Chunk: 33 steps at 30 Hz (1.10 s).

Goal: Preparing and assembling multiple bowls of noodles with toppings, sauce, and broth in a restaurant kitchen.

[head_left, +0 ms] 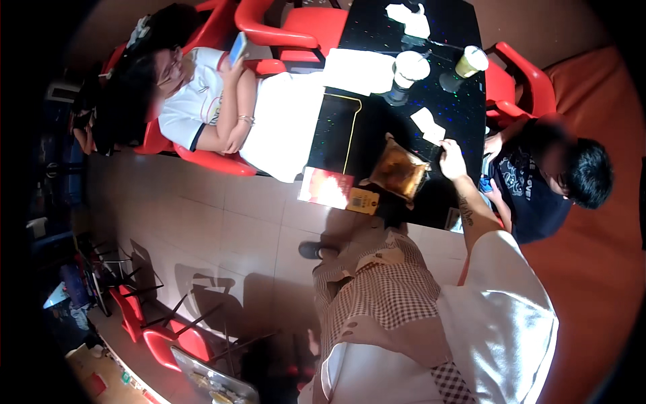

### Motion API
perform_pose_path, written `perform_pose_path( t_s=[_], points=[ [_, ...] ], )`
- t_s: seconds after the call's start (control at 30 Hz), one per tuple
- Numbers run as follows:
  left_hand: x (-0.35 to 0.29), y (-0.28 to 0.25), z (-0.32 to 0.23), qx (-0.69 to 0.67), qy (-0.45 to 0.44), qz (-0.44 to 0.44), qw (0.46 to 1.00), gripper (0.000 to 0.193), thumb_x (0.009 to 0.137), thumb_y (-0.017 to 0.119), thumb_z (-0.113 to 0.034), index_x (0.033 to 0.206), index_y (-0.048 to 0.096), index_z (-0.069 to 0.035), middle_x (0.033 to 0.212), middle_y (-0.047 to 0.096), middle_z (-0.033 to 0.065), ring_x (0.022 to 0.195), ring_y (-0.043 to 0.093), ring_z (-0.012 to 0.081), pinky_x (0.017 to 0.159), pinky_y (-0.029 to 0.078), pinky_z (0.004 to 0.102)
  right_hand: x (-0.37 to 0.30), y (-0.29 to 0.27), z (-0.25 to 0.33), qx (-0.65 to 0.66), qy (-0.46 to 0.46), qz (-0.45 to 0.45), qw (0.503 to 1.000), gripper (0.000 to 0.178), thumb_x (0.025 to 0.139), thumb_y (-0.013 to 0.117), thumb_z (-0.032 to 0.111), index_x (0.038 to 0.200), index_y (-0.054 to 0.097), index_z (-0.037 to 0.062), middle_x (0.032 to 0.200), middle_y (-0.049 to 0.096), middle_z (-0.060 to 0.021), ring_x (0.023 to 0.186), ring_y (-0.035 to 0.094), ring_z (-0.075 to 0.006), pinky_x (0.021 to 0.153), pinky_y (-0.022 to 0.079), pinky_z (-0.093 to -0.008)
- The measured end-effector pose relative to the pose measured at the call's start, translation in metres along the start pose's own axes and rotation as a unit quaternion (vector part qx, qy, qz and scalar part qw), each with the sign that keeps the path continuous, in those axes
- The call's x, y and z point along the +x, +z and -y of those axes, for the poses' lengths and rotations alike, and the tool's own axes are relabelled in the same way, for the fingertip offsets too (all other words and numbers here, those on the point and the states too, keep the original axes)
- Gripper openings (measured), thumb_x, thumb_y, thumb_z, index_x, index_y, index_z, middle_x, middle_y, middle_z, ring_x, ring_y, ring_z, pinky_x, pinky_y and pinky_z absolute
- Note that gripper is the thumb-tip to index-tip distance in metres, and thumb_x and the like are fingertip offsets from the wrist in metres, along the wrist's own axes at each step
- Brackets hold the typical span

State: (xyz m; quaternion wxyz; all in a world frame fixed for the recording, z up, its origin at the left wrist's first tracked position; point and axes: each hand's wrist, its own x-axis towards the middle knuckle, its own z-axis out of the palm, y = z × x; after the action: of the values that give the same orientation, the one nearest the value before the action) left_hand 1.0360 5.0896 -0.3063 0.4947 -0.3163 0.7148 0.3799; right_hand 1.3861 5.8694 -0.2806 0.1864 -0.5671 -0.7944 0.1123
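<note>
Fingers of the right hand (pixel 452 156) pinch a far corner of the clear food packet (pixel 398 172) on the black table (pixel 377 128); it looks light, floppy and slippery, best lifted by its sealed edge; the left hand is hidden.

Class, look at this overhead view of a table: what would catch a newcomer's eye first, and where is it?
The black table stands out against bright red chairs. On it the person's right hand reaches out beside a clear bag of brownish food, with two lidded cups further up. A seated person in white at the upper left holds a phone. The left hand is not clearly visible.
</note>
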Motion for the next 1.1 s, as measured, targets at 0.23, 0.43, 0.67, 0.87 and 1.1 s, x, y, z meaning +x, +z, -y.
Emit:
perform_pose_path(
  t_s=[0.23,0.43,0.67,0.87,1.1],
  points=[
    [0.091,-0.055,-0.089,-0.032,0.060,0.020,0.997,0.026,0.097,0.056,-0.028,0.113,0.063,-0.008,0.084,0.070,0.0041,0.076,0.067,0.0209,0.063,0.051,0.0349,-0.073,0.010,0.103,-0.061,0.148,-0.068,0.985,0.023,0.086,0.054,0.012,0.102,0.069,0.0032,0.090,0.069,-0.0170,0.078,0.065,-0.0385,0.078,0.055,-0.0441],
    [0.182,-0.222,-0.279,0.010,0.210,-0.076,0.975,0.029,0.096,0.060,-0.027,0.105,0.066,0.000,0.089,0.070,0.0092,0.075,0.066,0.0172,0.060,0.050,0.0309,-0.217,0.157,0.315,-0.035,0.132,0.442,0.886,0.034,0.091,0.051,0.027,0.107,0.069,0.0029,0.105,0.067,-0.0187,0.095,0.062,-0.0380,0.088,0.050,-0.0466],
    [0.236,-0.368,-0.593,-0.129,0.281,0.003,0.951,0.017,0.099,0.057,-0.018,0.099,0.065,-0.003,0.071,0.054,-0.0028,0.062,0.049,0.0064,0.056,0.043,0.0219,-0.134,0.426,0.651,-0.198,-0.171,0.697,0.668,0.049,0.096,0.048,0.043,0.114,0.068,0.0026,0.123,0.064,-0.0207,0.114,0.059,-0.0374,0.099,0.045,-0.0497],
    [0.279,-0.526,-0.679,0.097,0.189,-0.108,0.971,0.020,0.093,0.061,-0.018,0.078,0.059,-0.006,0.068,0.055,0.0054,0.061,0.053,0.0176,0.057,0.046,0.0322,0.084,0.556,1.187,0.020,-0.344,0.531,0.774,0.029,0.091,0.054,0.026,0.102,0.070,0.0042,0.099,0.071,-0.0196,0.093,0.067,-0.0367,0.084,0.052,-0.0474],
    [0.314,-0.689,-0.889,-0.196,0.246,-0.115,0.942,0.019,0.089,0.066,-0.020,0.081,0.060,-0.004,0.069,0.059,0.0087,0.063,0.058,0.0200,0.050,0.050,0.0365,0.170,0.627,1.698,0.227,-0.360,0.476,0.770,0.026,0.092,0.064,0.024,0.110,0.067,0.0067,0.101,0.072,-0.0155,0.091,0.069,-0.0304,0.081,0.054,-0.0383]
  ],
)
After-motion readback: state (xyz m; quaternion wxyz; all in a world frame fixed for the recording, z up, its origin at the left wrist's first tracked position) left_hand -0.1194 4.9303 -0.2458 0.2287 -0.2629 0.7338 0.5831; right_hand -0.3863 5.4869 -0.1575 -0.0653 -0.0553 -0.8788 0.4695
